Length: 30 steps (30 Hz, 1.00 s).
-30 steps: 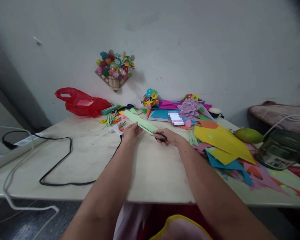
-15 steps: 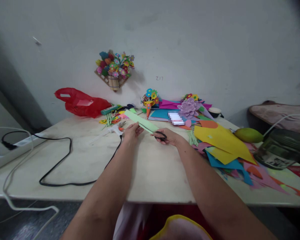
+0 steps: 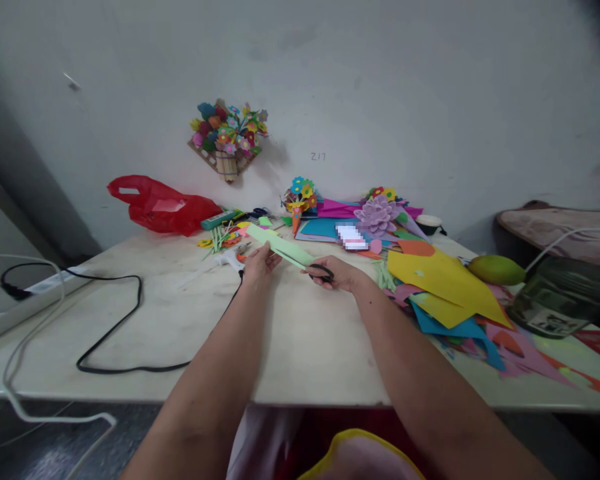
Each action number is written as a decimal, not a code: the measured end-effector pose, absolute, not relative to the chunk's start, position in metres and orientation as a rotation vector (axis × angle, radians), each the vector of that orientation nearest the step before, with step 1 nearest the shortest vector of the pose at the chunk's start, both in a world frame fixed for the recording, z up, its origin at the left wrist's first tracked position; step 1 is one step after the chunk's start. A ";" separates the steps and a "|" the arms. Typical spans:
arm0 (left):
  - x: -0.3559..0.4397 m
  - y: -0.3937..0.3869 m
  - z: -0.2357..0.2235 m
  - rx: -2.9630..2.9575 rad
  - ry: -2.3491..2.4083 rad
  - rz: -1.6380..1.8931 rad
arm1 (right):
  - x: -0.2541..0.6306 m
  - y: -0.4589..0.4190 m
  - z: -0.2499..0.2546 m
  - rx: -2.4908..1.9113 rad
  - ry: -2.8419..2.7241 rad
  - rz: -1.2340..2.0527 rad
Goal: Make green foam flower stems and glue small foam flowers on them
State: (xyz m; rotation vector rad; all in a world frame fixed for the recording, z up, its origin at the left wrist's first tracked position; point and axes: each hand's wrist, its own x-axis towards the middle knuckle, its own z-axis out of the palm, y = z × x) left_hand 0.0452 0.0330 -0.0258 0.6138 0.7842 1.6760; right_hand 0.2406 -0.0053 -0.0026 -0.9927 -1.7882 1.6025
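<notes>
A long light-green strip of paper or foam sheet (image 3: 291,249) spans the gap between my two hands above the table. My left hand (image 3: 261,261) is closed on its near edge, left of the middle. In my right hand (image 3: 336,272) is a pair of scissors with black handles (image 3: 322,272), fingers wrapped round the loops. The blades lie along the strip's near edge, where a narrow sliver parts from it; the blade tips are hard to make out. A white glue gun (image 3: 225,261) rests on the table just left of my left hand.
Coloured sheets and scraps (image 3: 440,283) cover the right side, beside a green mango (image 3: 497,270) and a glass jar (image 3: 565,297). A phone (image 3: 352,237) and a purple flower (image 3: 379,215) stand behind. A black cord (image 3: 140,293) crosses the left; a red bag (image 3: 165,208) lies back left.
My left hand has slid slightly left and up along the green strip. My right hand with the scissors stays in nearly the same place.
</notes>
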 end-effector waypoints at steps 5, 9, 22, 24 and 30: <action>0.041 0.035 -0.028 0.617 0.795 1.704 | 0.244 -0.003 -0.005 -1.007 -1.798 1.624; 0.042 0.033 -0.027 0.648 0.797 1.697 | 0.245 -0.002 -0.007 -0.996 -1.797 1.644; 0.047 0.028 -0.025 0.687 0.805 1.669 | 0.245 -0.004 -0.005 -0.995 -1.767 1.678; 0.048 0.027 -0.024 0.689 0.807 1.665 | 0.245 -0.006 -0.004 -0.989 -1.760 1.676; 0.051 0.025 -0.023 0.681 0.804 1.659 | 0.244 -0.008 -0.002 -0.982 -1.765 1.669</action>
